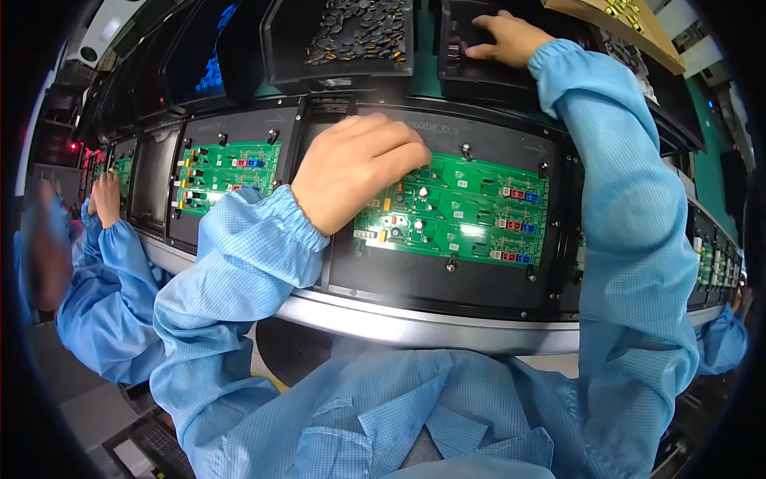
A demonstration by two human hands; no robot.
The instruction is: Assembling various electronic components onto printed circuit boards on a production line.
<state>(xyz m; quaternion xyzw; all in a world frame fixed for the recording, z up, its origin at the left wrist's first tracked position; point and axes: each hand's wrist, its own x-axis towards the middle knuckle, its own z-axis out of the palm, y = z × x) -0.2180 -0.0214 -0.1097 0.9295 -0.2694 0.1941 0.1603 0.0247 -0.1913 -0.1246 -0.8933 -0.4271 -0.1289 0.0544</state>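
Note:
A green circuit board (479, 209) lies in a black carrier frame (399, 283) in front of me. It bears rows of small parts, with white, red and blue connectors along its right side. My left hand (359, 166) is over the board's upper left part, fingers curled down together. Its fingertips are hidden, so whatever they grip does not show. At the upper right, my right hand (512, 40) reaches into a black bin (495, 80). Its thumb and fingers are apart, close to a few small dark cylindrical parts (454, 49) by the bin's left wall.
A black bin of dark disc-shaped parts (359, 32) stands beyond the board, and one with blue parts (215, 60) is farther left. A cardboard box (630, 32) is at the far right. Another board (227, 172) sits leftward, near a co-worker's hand (105, 199). A metal rail (383, 319) runs along the front.

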